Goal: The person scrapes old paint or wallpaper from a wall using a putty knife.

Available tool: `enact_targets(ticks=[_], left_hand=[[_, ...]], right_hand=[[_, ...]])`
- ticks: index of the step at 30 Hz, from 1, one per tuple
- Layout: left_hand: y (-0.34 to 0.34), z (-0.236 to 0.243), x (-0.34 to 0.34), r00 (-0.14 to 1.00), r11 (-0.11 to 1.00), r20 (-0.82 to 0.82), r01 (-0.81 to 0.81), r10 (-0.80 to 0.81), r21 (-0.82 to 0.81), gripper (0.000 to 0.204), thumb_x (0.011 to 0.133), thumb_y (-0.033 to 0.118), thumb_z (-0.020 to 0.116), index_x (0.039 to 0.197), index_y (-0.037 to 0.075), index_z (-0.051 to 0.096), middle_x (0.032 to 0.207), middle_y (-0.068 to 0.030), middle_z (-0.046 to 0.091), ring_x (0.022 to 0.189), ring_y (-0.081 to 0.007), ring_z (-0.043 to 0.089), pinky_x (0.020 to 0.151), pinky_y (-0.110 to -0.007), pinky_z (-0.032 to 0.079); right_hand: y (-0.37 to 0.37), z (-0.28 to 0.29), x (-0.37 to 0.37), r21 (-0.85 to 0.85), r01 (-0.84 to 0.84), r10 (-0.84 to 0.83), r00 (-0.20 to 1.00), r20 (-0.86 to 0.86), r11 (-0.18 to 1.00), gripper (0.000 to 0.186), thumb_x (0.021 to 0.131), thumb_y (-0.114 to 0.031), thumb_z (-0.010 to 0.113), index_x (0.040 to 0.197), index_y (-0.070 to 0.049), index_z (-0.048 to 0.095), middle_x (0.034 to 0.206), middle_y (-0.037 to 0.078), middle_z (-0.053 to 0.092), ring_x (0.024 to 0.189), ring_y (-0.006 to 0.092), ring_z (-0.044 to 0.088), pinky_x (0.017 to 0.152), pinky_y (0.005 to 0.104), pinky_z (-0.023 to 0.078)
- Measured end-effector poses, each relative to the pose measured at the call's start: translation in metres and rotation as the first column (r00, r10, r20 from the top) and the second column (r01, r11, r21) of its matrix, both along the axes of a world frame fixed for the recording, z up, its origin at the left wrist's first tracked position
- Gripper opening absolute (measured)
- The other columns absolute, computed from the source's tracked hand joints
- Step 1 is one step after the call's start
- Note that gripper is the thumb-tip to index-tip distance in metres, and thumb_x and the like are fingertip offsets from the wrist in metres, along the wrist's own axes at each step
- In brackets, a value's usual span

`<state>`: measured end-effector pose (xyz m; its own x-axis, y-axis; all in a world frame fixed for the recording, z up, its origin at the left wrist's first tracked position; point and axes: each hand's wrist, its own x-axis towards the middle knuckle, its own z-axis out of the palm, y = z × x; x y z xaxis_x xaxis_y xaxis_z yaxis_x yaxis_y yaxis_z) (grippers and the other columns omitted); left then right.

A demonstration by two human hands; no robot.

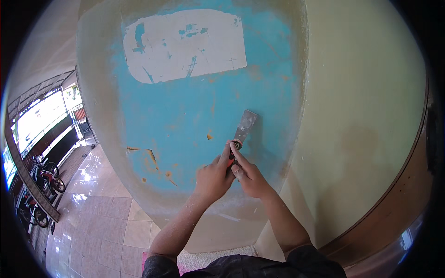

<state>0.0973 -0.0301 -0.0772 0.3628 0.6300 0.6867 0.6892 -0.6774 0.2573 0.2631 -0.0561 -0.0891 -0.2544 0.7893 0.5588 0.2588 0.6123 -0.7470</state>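
Both my hands are closed around the red and black handle of a putty knife, its broad metal blade (245, 125) pointing up and slightly right. My left hand (213, 178) wraps the handle from the left, while my right hand (251, 180) grips it from the right with a finger stretched toward the blade. Whitish smears mark the blade, which lies over the blue part of a wall (176, 111); whether its edge touches cannot be seen. Higher on that wall is a large white patch (185, 44) with blue showing through in spots.
Small brownish chips and cracks (152, 158) mark the lower blue area. A pale green wall (361, 83) meets it at a corner on the right, carrying a shadow. Tiled floor (99, 217) stretches left toward parked motorbikes (44, 180) and a railing. Brown wood (394, 204) runs along the right.
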Motion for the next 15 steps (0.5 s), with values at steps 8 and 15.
enact_targets(ticks=[8,15], left_hand=[[0.017,0.038,-0.098,0.954,0.887,0.187,-0.289,0.235,0.359,0.066,0.086,0.023,0.074,0.148,0.024,0.051,0.086,-0.0055,0.067,0.064,-0.0273,0.067,0.054,-0.040,0.053],[0.020,0.114,-0.118,0.935,0.902,-0.004,-0.341,0.355,0.265,0.062,0.091,0.021,0.071,0.148,0.032,0.050,0.084,-0.0073,0.067,0.071,-0.0268,0.068,0.065,-0.040,0.055]], right_hand=[[0.024,0.015,0.062,0.336,0.409,-0.384,0.912,-0.141,0.848,0.056,0.102,-0.023,0.055,0.154,-0.011,0.039,0.111,0.012,0.067,0.090,0.0209,0.064,0.080,0.0347,0.053],[0.075,0.086,0.110,0.708,0.620,-0.596,0.723,-0.349,0.338,0.050,0.101,-0.027,0.054,0.146,-0.007,0.047,0.125,0.016,0.063,0.114,0.0307,0.059,0.101,0.0437,0.043]])
